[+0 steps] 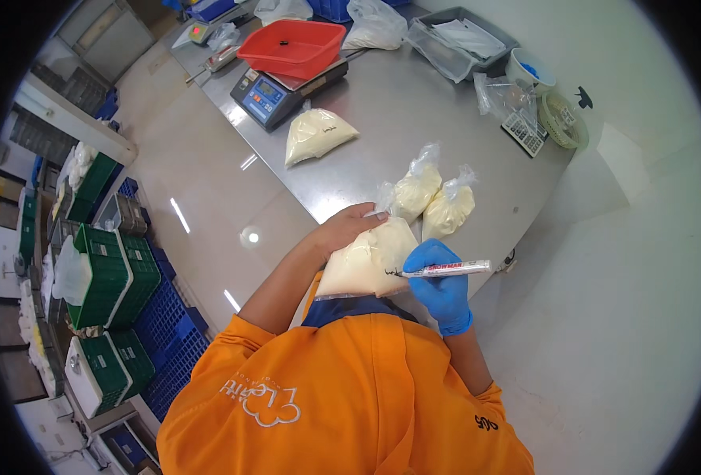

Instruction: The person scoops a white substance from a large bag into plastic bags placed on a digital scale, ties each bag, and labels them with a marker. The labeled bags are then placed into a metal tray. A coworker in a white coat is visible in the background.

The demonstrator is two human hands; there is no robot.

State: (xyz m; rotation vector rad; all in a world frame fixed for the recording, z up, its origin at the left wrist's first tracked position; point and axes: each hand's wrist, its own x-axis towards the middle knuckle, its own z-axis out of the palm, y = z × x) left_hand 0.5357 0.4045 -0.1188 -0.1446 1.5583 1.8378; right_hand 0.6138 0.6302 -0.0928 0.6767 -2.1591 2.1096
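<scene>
My bare left hand (350, 228) holds a clear plastic bag of cream-coloured powder (362, 264) by its upper part, close to my body at the table's near edge. In a blue glove, my right hand (439, 285) grips a white Snowman marker (451, 269). The marker's tip meets the bag's face, beside a short line of black handwriting. Just beyond it stand two knotted bags of pale powder (417, 190) (448, 208). Farther left on the steel table lies another filled bag (319, 136), which also bears handwriting.
A digital scale (267, 98) carries a red plastic tray (294, 47). Toward the back right are a grey bin (493, 35), a calculator (524, 133) and a green basket (564, 122). Green crates (104, 273) stand on blue pallets (172, 320) along the floor at left.
</scene>
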